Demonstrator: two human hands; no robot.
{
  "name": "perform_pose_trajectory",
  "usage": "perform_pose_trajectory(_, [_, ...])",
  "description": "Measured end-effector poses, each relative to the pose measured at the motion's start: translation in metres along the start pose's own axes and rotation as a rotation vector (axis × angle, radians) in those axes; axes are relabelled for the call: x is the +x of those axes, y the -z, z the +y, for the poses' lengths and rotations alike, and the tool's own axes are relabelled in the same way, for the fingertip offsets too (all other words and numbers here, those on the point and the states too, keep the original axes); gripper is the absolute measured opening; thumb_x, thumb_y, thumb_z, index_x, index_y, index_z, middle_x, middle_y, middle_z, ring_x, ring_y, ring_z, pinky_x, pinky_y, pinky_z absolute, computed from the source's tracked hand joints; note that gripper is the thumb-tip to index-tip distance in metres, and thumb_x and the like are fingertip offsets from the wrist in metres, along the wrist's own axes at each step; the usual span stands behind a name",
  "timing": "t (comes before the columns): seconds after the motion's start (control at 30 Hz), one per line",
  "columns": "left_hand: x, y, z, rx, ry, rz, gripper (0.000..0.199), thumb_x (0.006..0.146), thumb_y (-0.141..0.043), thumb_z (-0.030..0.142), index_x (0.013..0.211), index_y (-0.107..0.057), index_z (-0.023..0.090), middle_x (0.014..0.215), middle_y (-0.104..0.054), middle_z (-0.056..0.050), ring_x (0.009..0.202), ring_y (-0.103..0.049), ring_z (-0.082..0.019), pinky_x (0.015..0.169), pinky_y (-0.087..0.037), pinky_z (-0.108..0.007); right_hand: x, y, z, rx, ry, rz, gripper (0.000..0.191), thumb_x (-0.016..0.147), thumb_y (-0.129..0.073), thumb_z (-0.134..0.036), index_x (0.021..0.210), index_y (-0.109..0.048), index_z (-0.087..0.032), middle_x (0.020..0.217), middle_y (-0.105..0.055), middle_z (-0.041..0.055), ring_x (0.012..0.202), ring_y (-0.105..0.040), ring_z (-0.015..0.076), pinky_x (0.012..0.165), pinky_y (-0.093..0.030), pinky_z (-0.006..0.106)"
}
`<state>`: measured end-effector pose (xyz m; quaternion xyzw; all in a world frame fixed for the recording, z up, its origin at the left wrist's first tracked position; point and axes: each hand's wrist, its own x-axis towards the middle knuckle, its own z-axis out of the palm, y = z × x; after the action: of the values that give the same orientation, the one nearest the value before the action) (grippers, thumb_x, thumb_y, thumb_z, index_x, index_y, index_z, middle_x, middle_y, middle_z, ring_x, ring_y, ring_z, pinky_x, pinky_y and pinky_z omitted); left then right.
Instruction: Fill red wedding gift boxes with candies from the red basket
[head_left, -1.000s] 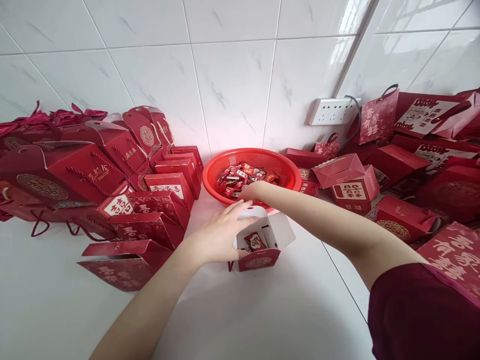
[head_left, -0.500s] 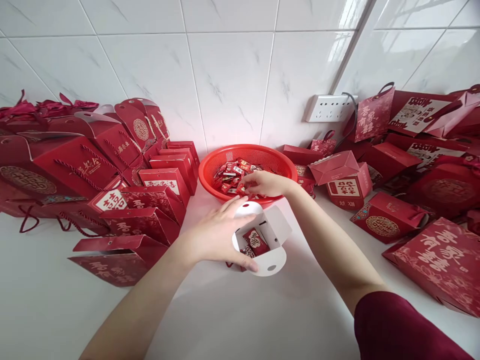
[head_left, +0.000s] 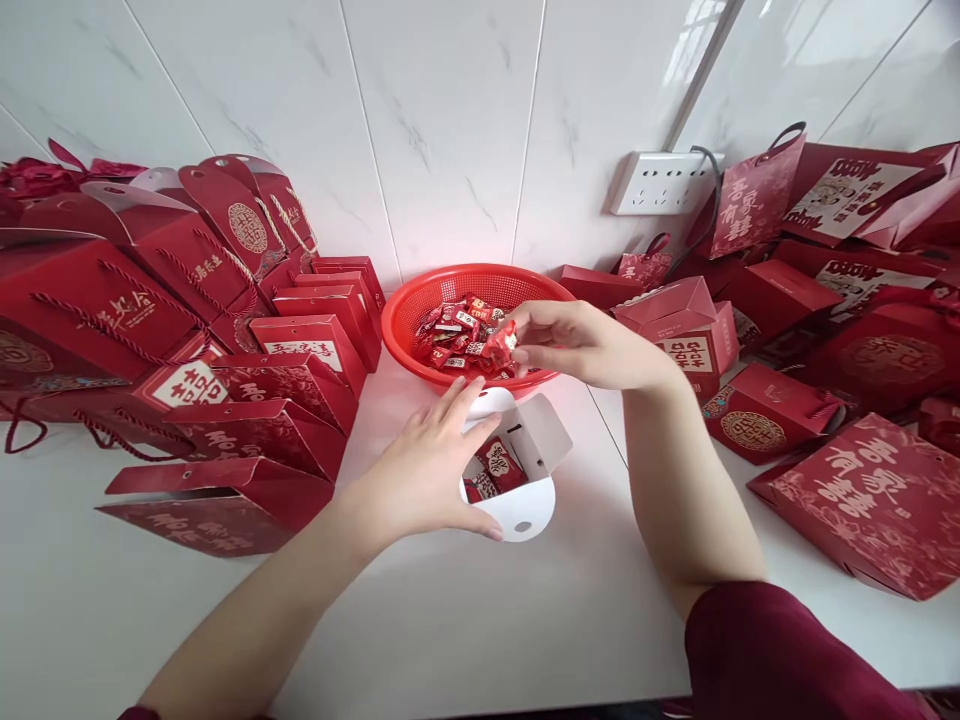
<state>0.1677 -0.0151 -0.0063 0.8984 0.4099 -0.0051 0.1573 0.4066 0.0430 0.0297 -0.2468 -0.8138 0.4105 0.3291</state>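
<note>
My left hand (head_left: 420,465) is spread around the flaps of a gift box (head_left: 536,500), thumb on the near flap and fingers at the far one. The box stands with its white inside showing, and a few red wrapped candies (head_left: 501,463) lie in it. Above the front rim of a red plastic basket (head_left: 401,335), my right hand (head_left: 592,340) pinches a shiny red wrapped candy (head_left: 499,345) between thumb and fingers. Many more wrapped candies (head_left: 454,325) are heaped in that basket.
On the left stand rows of red gift boxes (head_left: 120,310) and folded bags (head_left: 225,500). More red boxes (head_left: 757,415) crowd the right, with a bag lying flat (head_left: 870,500). A white power strip (head_left: 664,183) with a dark cable is on the tiled wall behind.
My right hand has lifted out of the candy heap with a red candy in its fingers and turned toward the box. My left hand keeps its hold. The view has shifted slightly.
</note>
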Motion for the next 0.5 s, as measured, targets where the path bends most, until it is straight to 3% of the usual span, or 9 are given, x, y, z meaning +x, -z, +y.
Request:
perform_pose_trajectory(0.1, [-0.001,0.006,-0.001,-0.037,-0.017,0.000,0.115,0.056,-0.080,0.072,0.154,-0.034,0.034,0.168,-0.008,-0.009,0.151,-0.012,-0.045,0.117,-0.027,-0.061,-0.010,-0.004,-0.016,-0.112,-0.080,-0.244,0.021,0.094,-0.059,-0.025,0.112,-0.066,-0.018,0.105,-0.071,0.0060,0.091,-0.067,0.0177,0.078,-0.052,0.029])
perform_pose_trajectory(0.17, [-0.005,0.015,-0.001,-0.069,-0.027,-0.029,0.105,0.060,-0.078,0.071,0.151,-0.038,0.037,0.167,-0.013,-0.006,0.149,-0.021,-0.043,0.115,-0.034,-0.057,-0.015,-0.009,-0.022,-0.263,-0.169,-0.306,0.027,0.094,-0.055,-0.022,0.119,-0.066,-0.019,0.108,-0.073,0.0062,0.092,-0.068,0.0181,0.077,-0.052,0.029])
perform_pose_trajectory(0.27, [-0.014,0.033,0.000,-0.121,-0.025,-0.081,0.081,0.075,-0.069,0.068,0.147,-0.043,0.042,0.166,-0.018,0.000,0.143,-0.039,-0.036,0.105,-0.047,-0.044,-0.022,-0.016,-0.030,-0.464,-0.224,-0.179,0.027,0.096,-0.051,-0.022,0.118,-0.067,-0.021,0.109,-0.073,0.0052,0.094,-0.068,0.0195,0.078,-0.050,0.030])
perform_pose_trajectory(0.33, [-0.021,0.043,0.000,-0.138,0.004,-0.056,0.073,0.082,-0.062,0.065,0.148,-0.040,0.042,0.163,-0.027,0.001,0.138,-0.046,-0.032,0.099,-0.050,-0.038,-0.030,-0.017,-0.037,-0.511,-0.209,-0.112,0.025,0.097,-0.048,-0.024,0.114,-0.067,-0.022,0.108,-0.073,0.0037,0.094,-0.068,0.0196,0.080,-0.050,0.031])
perform_pose_trajectory(0.43, [-0.027,0.052,-0.003,-0.115,0.102,0.043,0.077,0.083,-0.060,0.067,0.150,-0.036,0.040,0.154,-0.043,-0.001,0.133,-0.051,-0.031,0.096,-0.050,-0.037,-0.045,-0.013,-0.043,-0.585,-0.231,-0.024,0.026,0.097,-0.044,-0.018,0.110,-0.066,-0.023,0.109,-0.073,0.0023,0.096,-0.067,0.0190,0.082,-0.050,0.030])
perform_pose_trajectory(0.5, [-0.030,0.055,-0.007,-0.110,0.148,0.059,0.084,0.076,-0.066,0.069,0.149,-0.039,0.038,0.147,-0.051,-0.004,0.129,-0.053,-0.033,0.092,-0.051,-0.037,-0.054,-0.010,-0.042,-0.670,-0.323,0.018,0.026,0.097,-0.042,-0.016,0.107,-0.065,-0.022,0.107,-0.073,0.0037,0.095,-0.068,0.0200,0.080,-0.049,0.031])
